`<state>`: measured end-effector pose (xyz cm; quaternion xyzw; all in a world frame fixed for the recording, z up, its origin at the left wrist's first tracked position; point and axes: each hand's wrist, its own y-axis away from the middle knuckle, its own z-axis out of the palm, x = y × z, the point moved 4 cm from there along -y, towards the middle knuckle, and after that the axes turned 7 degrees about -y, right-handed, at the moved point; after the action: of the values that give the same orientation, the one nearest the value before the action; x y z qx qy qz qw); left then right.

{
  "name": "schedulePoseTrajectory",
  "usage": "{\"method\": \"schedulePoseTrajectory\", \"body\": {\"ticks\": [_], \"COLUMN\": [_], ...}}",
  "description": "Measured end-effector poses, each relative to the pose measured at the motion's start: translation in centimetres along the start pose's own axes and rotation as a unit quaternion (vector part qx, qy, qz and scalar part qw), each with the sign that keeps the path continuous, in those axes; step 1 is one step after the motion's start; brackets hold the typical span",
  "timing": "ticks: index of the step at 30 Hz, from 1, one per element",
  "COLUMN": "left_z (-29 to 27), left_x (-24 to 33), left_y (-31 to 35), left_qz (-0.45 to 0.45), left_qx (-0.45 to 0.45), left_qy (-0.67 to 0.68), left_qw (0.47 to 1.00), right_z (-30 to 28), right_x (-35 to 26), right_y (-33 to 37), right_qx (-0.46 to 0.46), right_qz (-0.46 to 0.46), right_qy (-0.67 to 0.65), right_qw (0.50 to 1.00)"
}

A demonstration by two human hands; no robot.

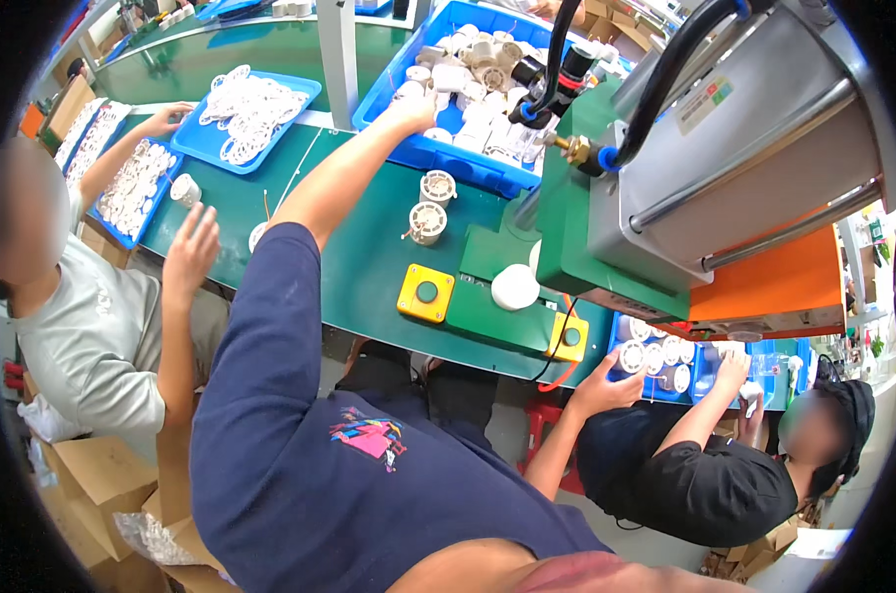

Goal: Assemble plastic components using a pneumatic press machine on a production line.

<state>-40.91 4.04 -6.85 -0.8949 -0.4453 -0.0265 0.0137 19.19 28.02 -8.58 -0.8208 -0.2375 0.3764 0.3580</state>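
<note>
My left arm stretches forward, and my left hand (417, 112) is over the near left edge of a blue bin (384, 89) of white plastic parts. Its fingers are down among the parts, so their grip is hidden. Out to the right, my right hand (608, 387) holds a white round slotted housing (631, 357) at the left end of a blue tray (670, 394) with several similar housings. Two more slotted housings (428, 223) stand on the green bench in front of the bin. A smooth white round cap (515, 288) sits on the green press base (488, 321).
Over the bench stands a press with a grey cylinder (754, 148) and black hoses. Yellow button boxes (425, 294) flank its base. Co-workers sit left (92, 326) and right (705, 465). Blue trays of white rings (255, 114) lie at the left. A grey post (337, 69) rises beside the bin.
</note>
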Motion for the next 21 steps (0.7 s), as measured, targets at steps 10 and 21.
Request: {"method": "schedulePoseTrajectory", "body": {"ticks": [10,21], "left_z": [-13.7,-8.5], "left_x": [-1.0,-2.7], "left_y": [5.3,22.8], "left_qz": [0.030,-0.011], "left_qx": [0.243,0.032], "left_qy": [0.220,0.146], "left_qw": [0.944,0.989], "right_z": [-0.3,0.5], "right_x": [0.0,0.9], "right_y": [0.2,0.2], "right_qx": [-0.003,0.001], "right_qz": [0.006,0.001], "right_qy": [0.005,0.011], "right_qw": [1.000,1.000]}}
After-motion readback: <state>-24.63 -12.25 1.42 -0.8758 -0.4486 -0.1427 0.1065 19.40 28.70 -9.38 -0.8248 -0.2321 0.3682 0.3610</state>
